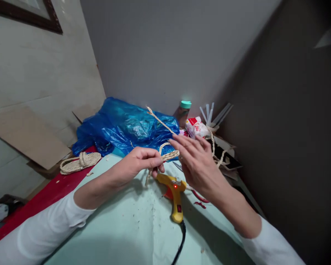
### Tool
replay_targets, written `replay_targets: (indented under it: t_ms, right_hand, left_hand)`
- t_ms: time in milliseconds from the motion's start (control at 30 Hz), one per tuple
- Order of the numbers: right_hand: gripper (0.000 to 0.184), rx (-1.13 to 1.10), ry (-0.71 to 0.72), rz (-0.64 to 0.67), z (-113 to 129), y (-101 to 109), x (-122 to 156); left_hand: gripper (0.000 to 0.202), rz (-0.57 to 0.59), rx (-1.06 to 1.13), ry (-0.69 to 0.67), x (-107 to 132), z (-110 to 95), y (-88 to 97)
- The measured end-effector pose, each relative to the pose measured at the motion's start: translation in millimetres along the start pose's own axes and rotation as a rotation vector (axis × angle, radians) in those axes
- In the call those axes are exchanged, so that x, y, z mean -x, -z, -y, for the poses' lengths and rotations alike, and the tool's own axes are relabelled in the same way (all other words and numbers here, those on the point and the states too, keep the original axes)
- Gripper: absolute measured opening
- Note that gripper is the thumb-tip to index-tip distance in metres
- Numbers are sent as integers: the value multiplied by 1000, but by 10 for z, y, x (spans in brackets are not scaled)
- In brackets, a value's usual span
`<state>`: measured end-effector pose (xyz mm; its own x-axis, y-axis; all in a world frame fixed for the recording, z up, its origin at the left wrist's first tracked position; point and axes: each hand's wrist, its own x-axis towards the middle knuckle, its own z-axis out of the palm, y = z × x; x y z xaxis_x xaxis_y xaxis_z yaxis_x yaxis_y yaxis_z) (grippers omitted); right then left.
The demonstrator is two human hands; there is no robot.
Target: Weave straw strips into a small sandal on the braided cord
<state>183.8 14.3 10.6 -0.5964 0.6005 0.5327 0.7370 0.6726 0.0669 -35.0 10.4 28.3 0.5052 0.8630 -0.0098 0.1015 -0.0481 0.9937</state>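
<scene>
My left hand (143,162) pinches a piece of braided straw rope (169,155) above the pale green table cover (132,224). A loose strand of the rope (160,120) rises up and back toward the blue bag. My right hand (195,160) is beside the braid with its fingers stretched out and spread, fingertips at the rope's right end; whether they touch it I cannot tell. A yellow glue gun (175,197) lies on the cover just below both hands, its red light on and its black cord running toward me.
A crumpled blue plastic bag (127,127) fills the back of the table. A coil of straw rope (79,162) lies on the red surface at left. At back right stand a green-capped bottle (184,112), a red-and-white packet (196,127) and several glue sticks (216,115). Walls close in behind and right.
</scene>
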Motion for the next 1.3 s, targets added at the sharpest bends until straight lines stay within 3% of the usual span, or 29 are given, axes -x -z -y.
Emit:
replay_targets:
  t_ms: [133, 233, 333, 433, 567, 667, 800, 967, 1133, 1300]
  right_hand:
    - [54, -341, -113, 71, 19, 0, 97]
    - [56, -720, -230, -61, -30, 79, 103]
    - [35, -930, -286, -188, 5, 188, 69]
    - [18, -1120, -345, -200, 80, 234, 42]
    - [11, -1361, -405, -179, 126, 216, 30]
    - [6, -1390, -388, -189, 88, 241, 30]
    - [16, -1284, -401, -146, -26, 310, 48]
    - [19, -1304, -369, -36, -65, 267, 57]
    - [14, -1344, -425, -217, -20, 220, 39]
    - [12, -1289, -500, -330, -92, 228, 43]
  left_hand:
    - [25, -28, -61, -71, 20, -106, -67]
    - [27, -25, -72, -93, 13, -158, -131]
    - [28, -5, -78, -87, -18, -169, -198]
    - [29, 24, -57, -71, -46, -154, -248]
    - [28, 73, 2, -56, -58, -132, -257]
    - [27, 137, 24, -49, -58, -131, -213]
    - [26, 237, 104, -34, -48, -150, -138]
    - [33, 185, 181, -82, -51, -193, -138]
    - [29, 39, 180, -98, -98, -179, -148]
    - [19, -1, 153, -84, -123, -148, -77]
